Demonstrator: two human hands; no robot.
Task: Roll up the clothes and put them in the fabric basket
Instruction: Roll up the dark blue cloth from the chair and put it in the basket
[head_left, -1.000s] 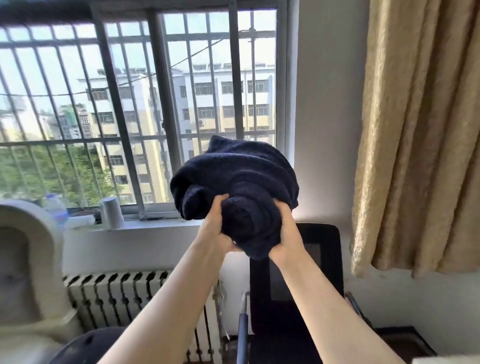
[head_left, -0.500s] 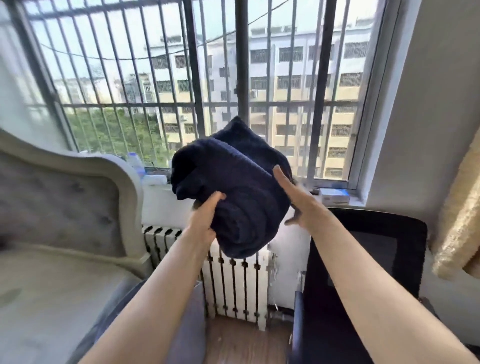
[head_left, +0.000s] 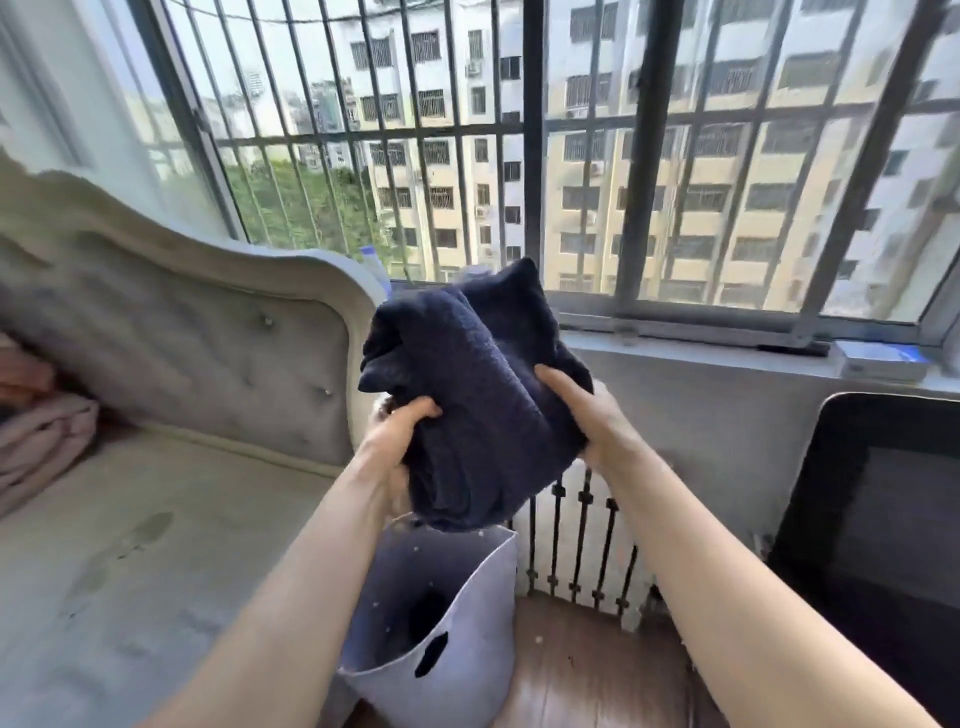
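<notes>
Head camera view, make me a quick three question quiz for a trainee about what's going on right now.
1. True or false: the rolled navy garment already sits inside the grey fabric basket.
2. Which hands grip the garment: A left hand only, B right hand only, C both?
3. What pink items lie on the bed at far left?

Key: 1 false, it is held above the basket. 2 C. 3 folded pink clothes.

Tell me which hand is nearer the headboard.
Left. The left hand grips the rolled navy garment just beside the headboard; the right hand holds its far side.
</notes>
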